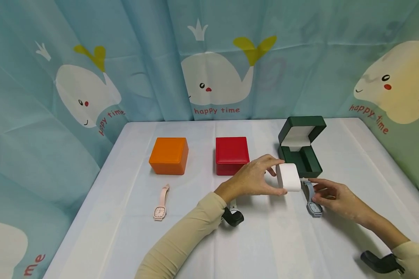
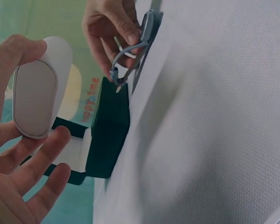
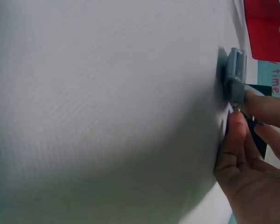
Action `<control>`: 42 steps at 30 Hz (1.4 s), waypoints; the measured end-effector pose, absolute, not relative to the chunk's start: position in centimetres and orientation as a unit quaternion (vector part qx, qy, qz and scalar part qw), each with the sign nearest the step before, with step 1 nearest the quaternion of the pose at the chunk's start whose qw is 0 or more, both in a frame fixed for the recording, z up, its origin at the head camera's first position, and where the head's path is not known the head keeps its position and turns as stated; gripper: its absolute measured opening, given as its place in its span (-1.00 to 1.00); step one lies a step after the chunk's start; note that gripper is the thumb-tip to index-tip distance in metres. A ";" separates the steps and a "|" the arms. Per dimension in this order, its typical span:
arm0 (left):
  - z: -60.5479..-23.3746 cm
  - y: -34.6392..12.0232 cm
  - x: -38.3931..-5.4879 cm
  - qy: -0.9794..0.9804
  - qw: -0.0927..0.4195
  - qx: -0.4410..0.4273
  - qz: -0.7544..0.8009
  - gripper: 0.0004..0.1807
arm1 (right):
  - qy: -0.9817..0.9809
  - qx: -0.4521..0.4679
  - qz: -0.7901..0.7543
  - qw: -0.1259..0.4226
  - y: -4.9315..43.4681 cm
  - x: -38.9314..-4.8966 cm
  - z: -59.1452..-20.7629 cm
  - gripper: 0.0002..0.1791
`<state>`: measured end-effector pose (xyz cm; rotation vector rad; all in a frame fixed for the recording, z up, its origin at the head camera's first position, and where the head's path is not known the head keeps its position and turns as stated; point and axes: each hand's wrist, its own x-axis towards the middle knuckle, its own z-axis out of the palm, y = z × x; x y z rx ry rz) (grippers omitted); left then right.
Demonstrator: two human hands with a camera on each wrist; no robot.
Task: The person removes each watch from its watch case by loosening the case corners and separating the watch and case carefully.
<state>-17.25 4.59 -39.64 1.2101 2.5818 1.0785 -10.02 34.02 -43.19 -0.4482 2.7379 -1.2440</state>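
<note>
My left hand (image 1: 251, 179) holds a white watch cushion (image 1: 290, 177) between thumb and fingers, raised over the table in front of the open green watch box (image 1: 305, 121). In the left wrist view the cushion's flat oval end (image 2: 35, 99) faces the camera. Just right of it, my right hand (image 1: 340, 198) pinches a blue-grey watch (image 1: 314, 208) by its strap with thumb and fingers. The right wrist view has the watch case (image 3: 236, 77) at the fingertips, close over the tabletop. Part of the strap is hidden behind the fingers.
A closed red box (image 1: 232, 150) and a closed orange box (image 1: 167, 151) stand left of the green one. A pink watch (image 1: 160, 212) lies before the orange box. Under my left wrist, a white watch (image 1: 233, 206) is mostly hidden. A whale-print curtain (image 1: 150, 97) hangs behind the table.
</note>
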 end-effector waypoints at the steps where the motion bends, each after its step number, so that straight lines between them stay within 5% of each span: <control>1: -39.6 4.6 -17.2 0.847 0.045 0.396 0.353 -0.16 | 0.902 -0.146 -0.404 0.049 34.0 -10.0 -43.2 -0.39; 13: -39.4 5.2 -17.4 0.859 0.036 0.390 0.330 -0.16 | 0.901 -0.106 -0.417 0.057 34.1 -10.0 -43.0 -0.50; 31: -38.6 8.0 -18.4 0.885 0.050 0.339 0.314 -0.16 | 0.881 -0.092 -0.446 -0.127 34.6 -11.3 -42.7 -0.72; 42: -38.9 9.5 -19.3 0.891 0.061 0.319 0.317 -0.16 | 0.903 -0.163 -0.376 -0.127 34.7 -12.3 -43.3 -0.52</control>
